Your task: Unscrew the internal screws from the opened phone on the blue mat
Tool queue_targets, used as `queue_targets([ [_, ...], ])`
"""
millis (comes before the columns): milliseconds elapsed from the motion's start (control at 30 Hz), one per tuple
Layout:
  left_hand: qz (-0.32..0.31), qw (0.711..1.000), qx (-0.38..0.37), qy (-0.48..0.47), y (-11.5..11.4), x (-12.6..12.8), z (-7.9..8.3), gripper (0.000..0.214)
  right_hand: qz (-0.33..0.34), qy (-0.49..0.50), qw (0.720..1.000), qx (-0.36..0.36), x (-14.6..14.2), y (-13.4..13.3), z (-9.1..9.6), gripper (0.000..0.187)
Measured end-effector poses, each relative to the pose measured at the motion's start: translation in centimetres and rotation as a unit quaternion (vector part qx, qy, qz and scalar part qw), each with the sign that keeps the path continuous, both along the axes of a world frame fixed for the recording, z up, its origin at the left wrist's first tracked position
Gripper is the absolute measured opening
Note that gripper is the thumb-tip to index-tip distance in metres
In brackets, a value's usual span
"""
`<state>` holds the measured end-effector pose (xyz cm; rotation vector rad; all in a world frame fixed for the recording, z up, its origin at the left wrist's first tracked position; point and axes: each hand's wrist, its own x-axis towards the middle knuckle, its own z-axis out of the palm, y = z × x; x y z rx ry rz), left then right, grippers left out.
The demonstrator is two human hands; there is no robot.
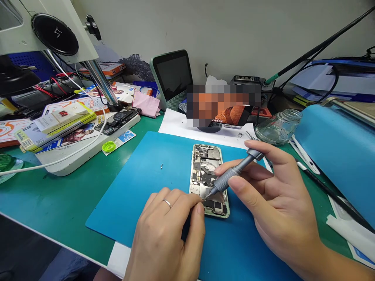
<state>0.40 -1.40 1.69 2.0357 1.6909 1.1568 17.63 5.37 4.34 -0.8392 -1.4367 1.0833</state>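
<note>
The left hand (166,230) was at the lower left edge of an opened smartphone (205,177) on the blue mat (123,195), its grip hidden. A gray precision screwdriver (226,179) slanted over the phone, clamped in the fingers of the right hand (283,208).

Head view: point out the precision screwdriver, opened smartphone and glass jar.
Precision screwdriver (225,181), head view: knurled grey grip.
Opened smartphone (208,178), head view: exposed interior, around mid-length.
Glass jar (275,128), head view: clear side wall.
</note>
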Motion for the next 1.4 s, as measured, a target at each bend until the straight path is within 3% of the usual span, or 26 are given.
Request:
queue_targets([
  [600, 0.002, 1.0, 0.001, 0.01, 0.0, -0.1, 0.1, 0.019, -0.007, -0.004, 1.0, 0.004, 0.0, -0.1, 0.1, 0.037],
  [833, -0.041, 0.998, 0.016, 0.052, 0.3, -0.9, 0.3, 0.018, -0.012, -0.009, 1.0, 0.001, 0.2, 0.1, 0.2, 0.036],
  [1100, -0.039, 0.998, 0.011, 0.051, 0.2, -0.9, 0.1, 0.018, -0.013, -0.012, 1.0, 0.001, 0.1, 0.1, 0.2, 0.034],
  [1400, 0.008, 1.0, 0.006, 0.004, 0.0, 0.1, 0.0, 0.018, -0.013, -0.013, 1.0, 0.001, 0.1, 0.1, 0.1, 0.035],
])
